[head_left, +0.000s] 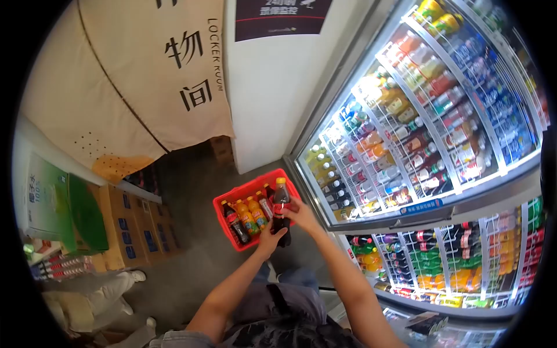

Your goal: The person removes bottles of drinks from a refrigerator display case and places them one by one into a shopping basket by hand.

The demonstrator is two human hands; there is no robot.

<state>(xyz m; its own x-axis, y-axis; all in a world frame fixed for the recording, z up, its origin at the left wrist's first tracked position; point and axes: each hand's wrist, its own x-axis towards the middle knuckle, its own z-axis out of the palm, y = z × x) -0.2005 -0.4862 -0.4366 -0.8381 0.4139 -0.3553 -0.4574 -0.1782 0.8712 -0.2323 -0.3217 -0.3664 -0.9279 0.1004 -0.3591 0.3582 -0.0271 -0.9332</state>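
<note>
Both my hands are closed around one dark cola bottle with a yellow cap and a red label. It is held upright over the right part of a red basket. My left hand grips its lower part, and my right hand holds it around the label from the right. Inside the basket, to the left of the held bottle, lie a dark cola bottle, two orange soda bottles and more dark bottles. My hands and the held bottle cover part of the basket's contents.
A lit drinks fridge with several rows of bottles stands on the right, a lower one below it. Cardboard boxes are stacked at left. A cloth curtain hangs ahead beside a white wall. Another person's legs show lower left.
</note>
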